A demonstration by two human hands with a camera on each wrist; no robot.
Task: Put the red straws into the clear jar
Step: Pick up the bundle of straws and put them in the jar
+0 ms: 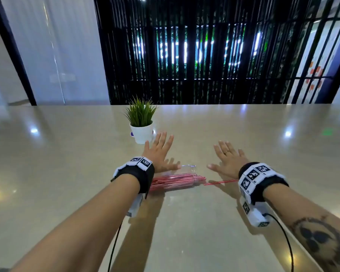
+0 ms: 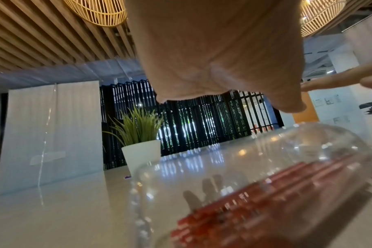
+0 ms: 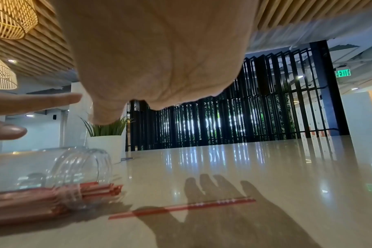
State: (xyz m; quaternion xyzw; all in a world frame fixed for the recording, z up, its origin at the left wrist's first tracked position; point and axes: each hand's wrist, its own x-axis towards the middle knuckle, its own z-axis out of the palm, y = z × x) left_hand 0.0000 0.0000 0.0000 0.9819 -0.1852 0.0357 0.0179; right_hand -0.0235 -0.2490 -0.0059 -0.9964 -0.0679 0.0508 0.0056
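A clear jar (image 1: 186,171) lies on its side on the beige table, its mouth to the right, with a bundle of red straws (image 1: 177,180) inside; their ends poke out of the mouth. One loose red straw (image 1: 220,182) lies on the table just right of the mouth. My left hand (image 1: 159,152) hovers flat above the jar with fingers spread, holding nothing. My right hand (image 1: 227,158) hovers flat above the loose straw (image 3: 181,208), fingers spread and empty. The jar (image 2: 255,176) fills the left wrist view; the right wrist view shows its mouth (image 3: 85,176).
A white pot with a green plant (image 1: 141,122) stands just beyond my left hand. The glossy table (image 1: 67,154) stretches wide on both sides. A black slatted screen (image 1: 204,52) rises behind the far edge. Cables hang from both wrist cameras.
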